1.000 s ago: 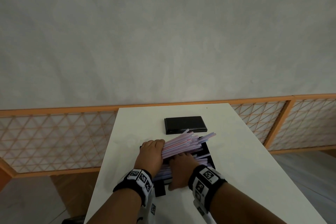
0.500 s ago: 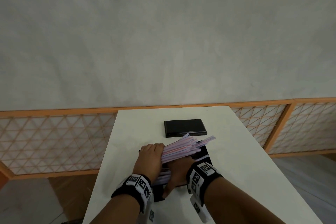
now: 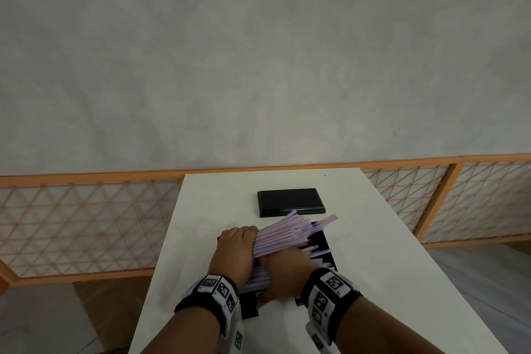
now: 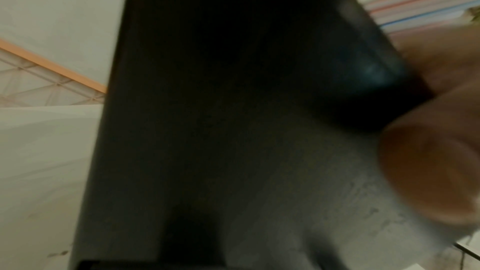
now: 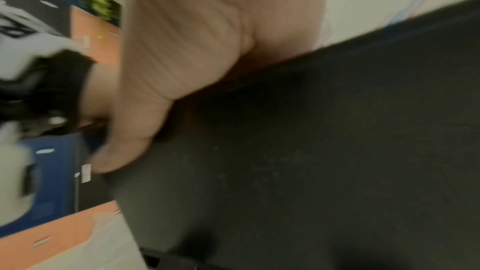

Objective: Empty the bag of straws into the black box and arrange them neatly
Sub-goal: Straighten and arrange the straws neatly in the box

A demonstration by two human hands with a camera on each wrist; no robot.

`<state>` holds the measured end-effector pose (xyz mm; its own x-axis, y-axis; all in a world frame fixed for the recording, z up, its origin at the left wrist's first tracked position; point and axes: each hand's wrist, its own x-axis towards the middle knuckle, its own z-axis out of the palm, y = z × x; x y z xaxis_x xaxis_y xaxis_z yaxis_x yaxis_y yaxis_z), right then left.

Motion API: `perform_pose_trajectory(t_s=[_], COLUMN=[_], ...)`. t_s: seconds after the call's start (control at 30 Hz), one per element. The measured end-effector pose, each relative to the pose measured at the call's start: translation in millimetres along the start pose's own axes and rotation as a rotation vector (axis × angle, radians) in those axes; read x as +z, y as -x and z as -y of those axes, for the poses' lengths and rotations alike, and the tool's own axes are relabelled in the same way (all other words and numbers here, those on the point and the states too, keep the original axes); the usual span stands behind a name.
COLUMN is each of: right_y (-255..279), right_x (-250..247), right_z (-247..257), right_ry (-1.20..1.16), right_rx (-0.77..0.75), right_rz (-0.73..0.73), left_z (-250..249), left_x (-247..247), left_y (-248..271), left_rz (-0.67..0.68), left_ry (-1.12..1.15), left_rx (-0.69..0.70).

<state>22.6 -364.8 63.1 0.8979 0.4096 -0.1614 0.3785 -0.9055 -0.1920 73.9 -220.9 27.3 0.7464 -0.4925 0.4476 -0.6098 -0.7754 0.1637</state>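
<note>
My left hand [image 3: 237, 250] grips a thick bundle of pink, blue and white straws [image 3: 287, 231] that fans up to the right over the black box [image 3: 326, 243]. The straws [image 4: 420, 7] show at the top right of the left wrist view, above the box's dark wall [image 4: 233, 110]. More straws lie in the box under the bundle. My right hand [image 3: 284, 274] lies over the box's near rim. Its thumb [image 5: 124, 151] rests against the outer wall [image 5: 311, 161], and its fingers reach inside, hidden beneath the bundle.
The box's black lid [image 3: 290, 201] lies flat on the white table [image 3: 388, 267], just beyond the box. An orange lattice fence [image 3: 86, 224] runs behind and beside the table. The table's left edge is close to my left wrist.
My right hand has slid towards the box's near-left corner, its thumb now past the near edge. The left hand keeps its hold on the bundle, almost in place.
</note>
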Motion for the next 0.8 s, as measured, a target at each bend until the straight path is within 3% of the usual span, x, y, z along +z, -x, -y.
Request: perform_pose_trajectory(t_s=[0.13, 0.23, 0.57, 0.8], right_y=[6, 4, -17, -19], right_x=[14, 21, 7, -1], right_z=[1, -3, -3, 1], right_ry=[0.11, 0.107, 0.001, 0.005], right_rx=[-0.043, 0.018, 0.1, 0.104], right_rz=[-0.209, -0.244, 0.094, 0.156], left_z=[-1, -1, -4, -4], left_x=[-2, -2, -8, -6], left_y=[-1, -1, -1, -4], left_rz=[-0.007, 0.001, 0.049, 0.093], left_ry=[0.008, 0.036, 0.074, 0.064], left_rx=[-0.015, -0.029, -0.039, -0.091])
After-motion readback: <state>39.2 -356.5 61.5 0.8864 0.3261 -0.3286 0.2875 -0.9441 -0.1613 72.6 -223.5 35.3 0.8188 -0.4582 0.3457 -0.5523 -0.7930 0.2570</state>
